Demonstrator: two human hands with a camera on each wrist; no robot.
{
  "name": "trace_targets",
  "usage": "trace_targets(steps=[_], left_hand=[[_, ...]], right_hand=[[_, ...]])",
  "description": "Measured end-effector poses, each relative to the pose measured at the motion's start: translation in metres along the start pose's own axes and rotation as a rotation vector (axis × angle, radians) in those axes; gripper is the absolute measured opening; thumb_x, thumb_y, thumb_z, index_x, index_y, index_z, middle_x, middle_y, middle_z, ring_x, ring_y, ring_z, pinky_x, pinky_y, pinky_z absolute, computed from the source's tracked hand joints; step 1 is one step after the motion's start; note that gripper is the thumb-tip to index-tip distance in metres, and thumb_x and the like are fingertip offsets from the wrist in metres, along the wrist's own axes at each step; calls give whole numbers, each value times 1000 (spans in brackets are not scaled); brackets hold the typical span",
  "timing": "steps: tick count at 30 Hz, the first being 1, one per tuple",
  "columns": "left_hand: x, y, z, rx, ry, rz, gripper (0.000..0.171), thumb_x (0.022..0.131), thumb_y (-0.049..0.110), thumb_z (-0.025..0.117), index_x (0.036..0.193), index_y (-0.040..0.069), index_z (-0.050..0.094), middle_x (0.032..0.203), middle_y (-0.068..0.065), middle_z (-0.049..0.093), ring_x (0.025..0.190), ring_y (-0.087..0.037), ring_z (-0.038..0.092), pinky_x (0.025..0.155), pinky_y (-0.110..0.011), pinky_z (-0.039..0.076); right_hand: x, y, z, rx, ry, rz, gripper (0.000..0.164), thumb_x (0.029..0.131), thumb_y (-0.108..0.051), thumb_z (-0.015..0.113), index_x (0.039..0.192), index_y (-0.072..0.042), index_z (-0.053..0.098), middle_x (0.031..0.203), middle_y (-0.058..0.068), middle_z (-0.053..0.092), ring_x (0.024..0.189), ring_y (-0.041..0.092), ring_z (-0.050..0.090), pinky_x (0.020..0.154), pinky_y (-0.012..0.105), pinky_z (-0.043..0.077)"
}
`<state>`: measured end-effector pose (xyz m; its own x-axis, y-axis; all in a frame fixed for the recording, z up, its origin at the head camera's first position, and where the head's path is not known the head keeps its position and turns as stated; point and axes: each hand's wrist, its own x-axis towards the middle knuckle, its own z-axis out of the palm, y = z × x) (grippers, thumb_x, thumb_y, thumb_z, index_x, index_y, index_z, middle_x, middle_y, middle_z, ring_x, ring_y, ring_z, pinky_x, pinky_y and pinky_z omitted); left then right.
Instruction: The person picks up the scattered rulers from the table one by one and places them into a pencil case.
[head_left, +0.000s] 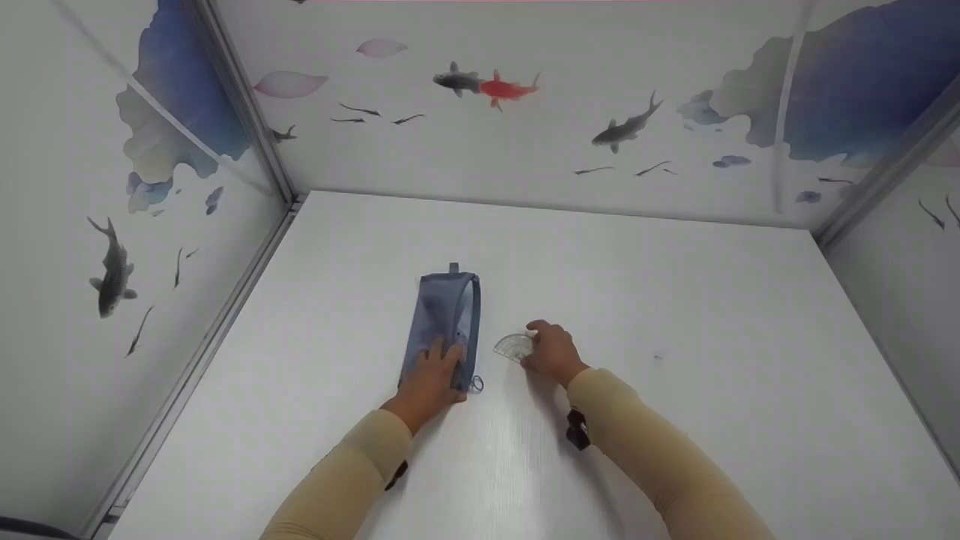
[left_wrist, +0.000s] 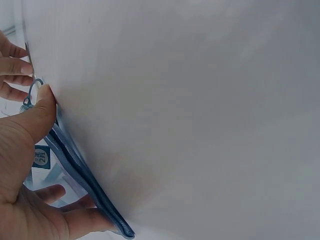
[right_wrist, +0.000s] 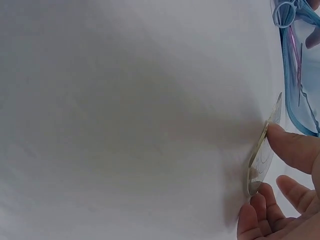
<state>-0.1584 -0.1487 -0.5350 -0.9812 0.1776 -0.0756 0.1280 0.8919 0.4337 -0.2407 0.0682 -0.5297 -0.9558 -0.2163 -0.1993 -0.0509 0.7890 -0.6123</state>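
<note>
A blue see-through zip pouch (head_left: 439,307) lies on the white table, its zip side gaping toward the right. My left hand (head_left: 427,384) rests on its near end. Its thumb and fingers are spread along the zip edge (left_wrist: 80,172), with the thumb beside the zip pull ring (head_left: 478,384). To the right of the pouch, my right hand (head_left: 553,354) pinches a clear half-round protractor (head_left: 513,346) between thumb and fingers. In the right wrist view the protractor (right_wrist: 262,160) is tilted. Thin pink and dark items (right_wrist: 296,60) show inside the pouch.
A small clear scrap (head_left: 658,355) lies on the white table (head_left: 712,300) right of the right hand. White panels (head_left: 525,150) printed with fish stand along the back and both sides, joined by metal rails (head_left: 247,90).
</note>
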Motion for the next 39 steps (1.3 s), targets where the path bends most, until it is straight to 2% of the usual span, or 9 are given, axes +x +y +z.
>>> trace_targets(steps=[4, 14, 23, 32, 39], left_hand=[[1, -1, 1, -1, -2, -5, 70, 79, 27, 80, 135, 13, 39, 147, -26, 28, 128, -49, 37, 93, -57, 45], [0, -1, 2, -14, 2, -11, 70, 79, 25, 80, 136, 13, 40, 147, -26, 30, 127, -47, 39, 95, -56, 44], [0, -1, 2, -14, 14, 3, 66, 79, 25, 80, 133, 13, 42, 144, -25, 33, 125, -47, 41, 94, -56, 45], [0, 0, 1, -7, 5, -6, 65, 79, 25, 80, 128, 15, 39, 145, -25, 30, 125, -49, 40, 90, -58, 46], [0, 0, 1, -8, 3, -6, 62, 79, 25, 80, 126, 15, 40, 144, -24, 30, 124, -48, 41, 89, -57, 47]], right_hand=[[0, -1, 1, -18, 9, -9, 59, 79, -3, 76, 132, -1, 51, 119, 21, 60, 113, 37, 54, 98, 47, 43], [1, 1, 2, -7, 19, -8, 59, 76, 0, 77, 130, 0, 52, 117, 22, 57, 112, 36, 53, 100, 47, 41], [3, 3, 2, 82, 32, 16, 61, 74, 4, 77, 129, 1, 52, 116, 23, 56, 109, 35, 53, 99, 46, 41], [3, 6, 0, 156, 13, 35, 58, 77, 3, 74, 130, 2, 51, 118, 23, 56, 111, 35, 53, 97, 47, 43], [5, 11, -2, 225, -2, 61, 53, 80, 2, 69, 130, -1, 53, 116, 19, 56, 108, 33, 53, 95, 46, 44]])
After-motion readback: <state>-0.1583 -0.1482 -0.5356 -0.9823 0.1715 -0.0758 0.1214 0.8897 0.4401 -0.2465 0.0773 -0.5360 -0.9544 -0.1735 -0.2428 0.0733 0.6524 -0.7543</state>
